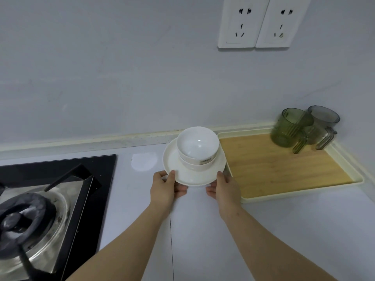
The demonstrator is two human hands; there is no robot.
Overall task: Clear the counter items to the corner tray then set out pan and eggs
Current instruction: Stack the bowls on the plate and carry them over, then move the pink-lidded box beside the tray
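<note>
Gripping level plate (172, 159): left hand (164, 188), right hand (224, 189); seemingly two bowls (197, 147) mouth-up.

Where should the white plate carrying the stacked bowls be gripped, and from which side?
The plate by its near rim, from the person's side, left hand and right hand apart: thumbs on top, fingers beneath. The stacked bowls fill its middle and back, leaving only flat rim free.
</note>
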